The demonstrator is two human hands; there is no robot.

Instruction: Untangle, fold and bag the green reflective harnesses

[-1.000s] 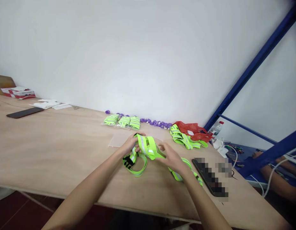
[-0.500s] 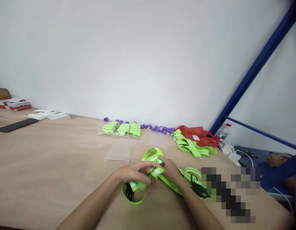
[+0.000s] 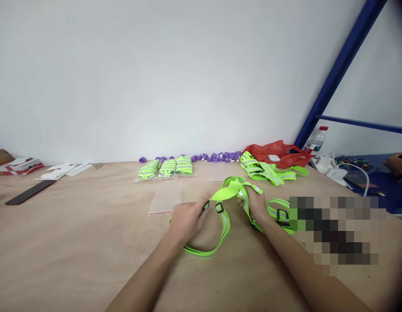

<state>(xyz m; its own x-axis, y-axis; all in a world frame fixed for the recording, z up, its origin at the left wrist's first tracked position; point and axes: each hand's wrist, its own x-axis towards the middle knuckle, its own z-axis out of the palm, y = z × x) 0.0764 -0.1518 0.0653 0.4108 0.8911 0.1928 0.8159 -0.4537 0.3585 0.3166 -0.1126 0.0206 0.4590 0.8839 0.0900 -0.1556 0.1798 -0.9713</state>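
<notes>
A neon yellow-green reflective strap (image 3: 224, 225) with silver stripes and black buckles is stretched between my hands, its lower part looping onto the table. My left hand (image 3: 187, 219) is closed on one end, by a black buckle (image 3: 205, 205). A black slider (image 3: 219, 208) sits on the strap just right of those fingers. My right hand (image 3: 255, 201) grips bunched lengths of the strap, with a short tail sticking out past the thumb. Another looped strap (image 3: 279, 212) with a black buckle lies right of my right wrist, partly covered by a pixelated patch.
Several bagged straps (image 3: 168, 168) lie near the wall, beside a row of purple pieces (image 3: 217, 157). Clear plastic bags (image 3: 166, 197) lie in front. More loose straps (image 3: 269, 173) rest against a red plastic bag (image 3: 275, 152). A bottle (image 3: 316, 141) stands right; a black bar (image 3: 30, 193) lies left.
My hands have moved apart, pulling the strap out between them. The left now holds the buckle end, and the right has moved right with the bunched part. The view has shifted slightly.
</notes>
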